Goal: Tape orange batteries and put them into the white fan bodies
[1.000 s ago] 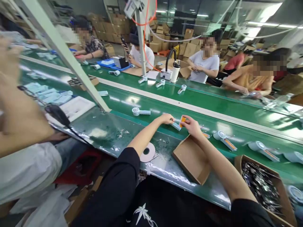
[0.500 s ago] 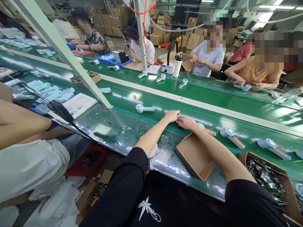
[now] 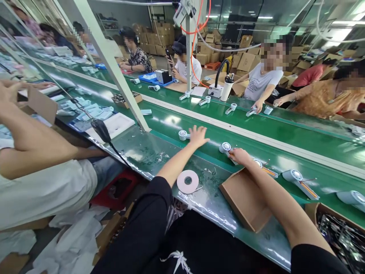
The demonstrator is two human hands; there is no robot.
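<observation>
My left hand [image 3: 199,136] is spread open over the green conveyor belt, at the handle of a light-blue handheld fan [image 3: 182,135] whose round head points left. Whether the fingers touch that handle cannot be made out. My right hand [image 3: 240,156] is closed around the handle of another handheld fan [image 3: 225,147], its round head showing just left of the fingers. Beyond my right wrist lie a fan with an orange strip in its open handle [image 3: 269,172] and a similar fan with a thin wire [image 3: 302,184].
A cardboard tray [image 3: 242,201] sits under my right forearm. A roll of pale tape [image 3: 187,182] lies on the near ledge. At right is a box of small metal parts [image 3: 339,232]. A slanted post [image 3: 114,68] stands at left. Co-workers sit nearby and across the belt.
My hands, together on one piece before, are now apart: the left has opened and moved to the fan on the left. The view has shifted, and the tape roll now shows fully.
</observation>
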